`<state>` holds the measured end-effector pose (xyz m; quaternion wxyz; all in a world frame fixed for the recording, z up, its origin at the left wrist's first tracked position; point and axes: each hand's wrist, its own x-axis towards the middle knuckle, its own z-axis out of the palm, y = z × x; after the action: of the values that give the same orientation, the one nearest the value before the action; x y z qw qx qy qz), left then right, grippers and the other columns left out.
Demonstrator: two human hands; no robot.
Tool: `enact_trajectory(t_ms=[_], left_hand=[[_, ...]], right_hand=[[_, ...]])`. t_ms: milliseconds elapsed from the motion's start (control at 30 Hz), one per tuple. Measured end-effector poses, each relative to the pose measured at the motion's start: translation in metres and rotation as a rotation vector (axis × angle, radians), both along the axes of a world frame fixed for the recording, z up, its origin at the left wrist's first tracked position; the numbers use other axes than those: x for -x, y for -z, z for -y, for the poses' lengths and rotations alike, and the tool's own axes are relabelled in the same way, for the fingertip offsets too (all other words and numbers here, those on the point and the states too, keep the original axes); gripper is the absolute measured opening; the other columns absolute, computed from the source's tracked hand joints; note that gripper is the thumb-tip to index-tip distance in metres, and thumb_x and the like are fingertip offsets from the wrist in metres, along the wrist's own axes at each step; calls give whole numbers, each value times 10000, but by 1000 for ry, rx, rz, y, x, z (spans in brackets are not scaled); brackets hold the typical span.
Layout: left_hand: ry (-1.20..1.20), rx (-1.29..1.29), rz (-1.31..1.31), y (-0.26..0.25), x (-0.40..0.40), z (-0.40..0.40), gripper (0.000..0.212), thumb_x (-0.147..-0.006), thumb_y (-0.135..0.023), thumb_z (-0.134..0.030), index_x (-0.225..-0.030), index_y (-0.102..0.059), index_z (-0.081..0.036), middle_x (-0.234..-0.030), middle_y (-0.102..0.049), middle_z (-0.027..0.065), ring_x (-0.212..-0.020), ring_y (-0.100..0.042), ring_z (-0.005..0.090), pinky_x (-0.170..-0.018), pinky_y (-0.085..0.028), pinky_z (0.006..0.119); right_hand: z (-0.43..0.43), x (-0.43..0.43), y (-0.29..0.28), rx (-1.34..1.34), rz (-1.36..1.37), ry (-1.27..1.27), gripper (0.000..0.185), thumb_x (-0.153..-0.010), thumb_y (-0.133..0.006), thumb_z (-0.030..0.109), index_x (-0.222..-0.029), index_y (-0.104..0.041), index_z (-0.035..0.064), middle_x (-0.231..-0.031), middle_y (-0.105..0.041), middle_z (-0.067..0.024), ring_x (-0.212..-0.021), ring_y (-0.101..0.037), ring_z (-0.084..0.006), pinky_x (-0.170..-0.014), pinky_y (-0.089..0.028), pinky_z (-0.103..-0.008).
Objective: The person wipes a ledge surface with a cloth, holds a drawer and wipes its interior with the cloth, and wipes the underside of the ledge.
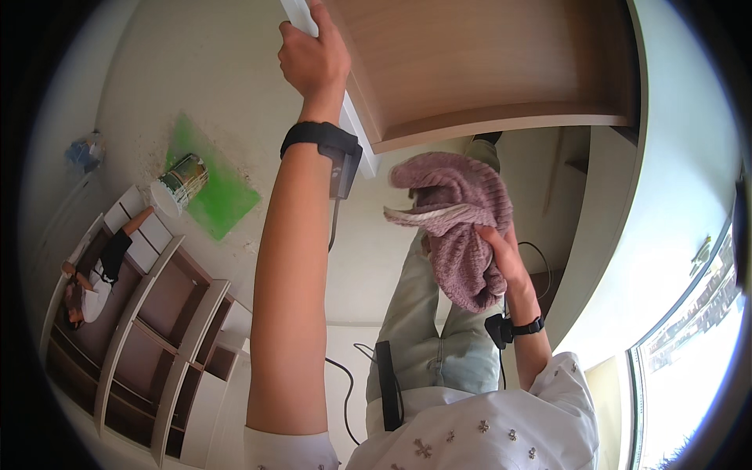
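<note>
My left hand (314,61) is raised at the top, its fingers curled around the white edge strip (298,16) of a wood-grain cabinet (482,59). My right hand (502,249) holds a bunched mauve ribbed cloth (455,217) with a pale hem, in front of my legs and just below the cabinet's lower edge. Folds of the cloth hide most of the right fingers. A black strap with a small device sits on each wrist, with a cable running from it.
At left, a paint-stained bucket (179,182) stands on a green patch (220,200) of floor. Beyond it, another person (100,282) is at an open shelving unit (144,305). A blue-and-white bundle (85,153) lies by the wall. On the right are a white sill (652,235) and a window (687,352).
</note>
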<state>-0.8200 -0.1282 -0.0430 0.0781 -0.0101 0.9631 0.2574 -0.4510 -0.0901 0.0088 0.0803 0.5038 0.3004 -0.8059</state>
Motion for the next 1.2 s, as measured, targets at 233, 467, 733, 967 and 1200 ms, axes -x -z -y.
enact_trajectory(t_ms=[233, 467, 733, 967, 1200], left_hand=[[-9, -49, 121, 2, 6, -1, 542, -1015, -427, -383, -1289, -612, 47, -1412, -566, 265, -1344, -509, 431, -1101, -422, 517], [29, -17, -24, 8, -3, -18, 577, -967, -569, -539, -917, -540, 35, -815, -657, 226, -780, -687, 428, -695, -552, 517], [3, -48, -28, 10, 1, -10, 552, -966, -597, -510, -983, -550, 40, -896, -683, 250, -828, -683, 462, -729, -548, 537], [-1, -7, -98, 8, 0, -3, 529, -939, -657, -477, -976, -557, 41, -894, -665, 243, -821, -680, 459, -693, -556, 528], [1, -25, -58, 10, 2, -3, 558, -959, -624, -501, -1040, -569, 48, -938, -699, 279, -883, -681, 488, -765, -548, 542]], right_hand=[[-123, 115, -37, -1423, -116, -271, 433, -883, -706, 75, -1295, -592, 3, -1215, -673, -166, -1123, -659, -305, -974, -484, -357], [-97, 226, 71, -1063, -308, -1407, 486, -716, -747, 217, -1184, -702, 93, -1043, -729, -179, -1016, -677, -392, -876, -549, -472], [-59, 246, 53, -954, -207, -1526, 270, -691, -736, 232, -906, -724, 69, -908, -732, -191, -887, -696, -402, -789, -566, -485], [-19, 200, 8, -1403, -360, -1198, 222, -766, -680, 168, -967, -689, 75, -1010, -646, -87, -984, -597, -296, -831, -448, -446], [21, 164, 14, -1654, -211, -1299, 558, -796, -641, 194, -1325, -588, 25, -1208, -561, -101, -976, -537, -247, -820, -439, -393]])
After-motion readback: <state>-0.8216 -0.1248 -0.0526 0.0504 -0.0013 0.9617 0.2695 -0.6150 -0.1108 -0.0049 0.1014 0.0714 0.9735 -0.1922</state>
